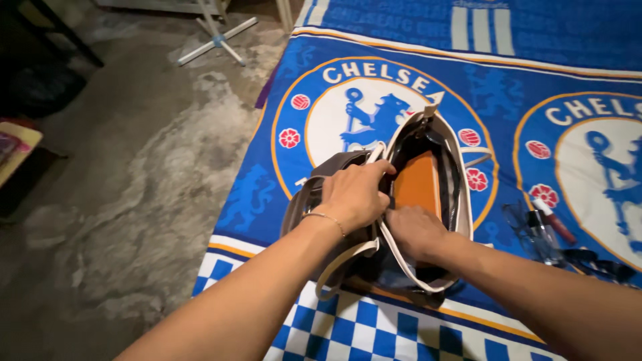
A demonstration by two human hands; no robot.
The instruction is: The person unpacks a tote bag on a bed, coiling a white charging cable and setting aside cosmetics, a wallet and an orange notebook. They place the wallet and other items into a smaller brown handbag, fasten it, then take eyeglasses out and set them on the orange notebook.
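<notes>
**Handbag held open, orange wallet inside the mouth**

Far left of both hands lies bare mottled grey concrete floor [134, 174], with a white crossed stand foot [217, 40] beyond it. Nothing there is touched.

The left hand [354, 197], a thin bracelet on its wrist, is curled over the near rim of the taupe and cream leather handbag [314, 200]. Its fingers are closed on the edge by the cream handle strap [344, 257], pulling the mouth wide.

Just right of it, the right hand [414, 230] is sunk into the opening, its fingers bent against the lower end of the flat orange leather wallet [418, 184]. Whether they actually pinch the wallet cannot be told. The wallet stands tilted in the bag, directly ahead of the right knuckles.

Judgement: the step goes best with the rim kept taut, so the lining does not fold over the wallet, and with the wallet moved along its length, clear of the zip edge.

Right of the right forearm, on the blue crested bedsheet [508, 100], lie clear-framed spectacles [528, 224] and a small tube with a red end [555, 224], both dim.

Hidden: the right fingertips, the bag's dark interior and its base beneath the forearms.
</notes>
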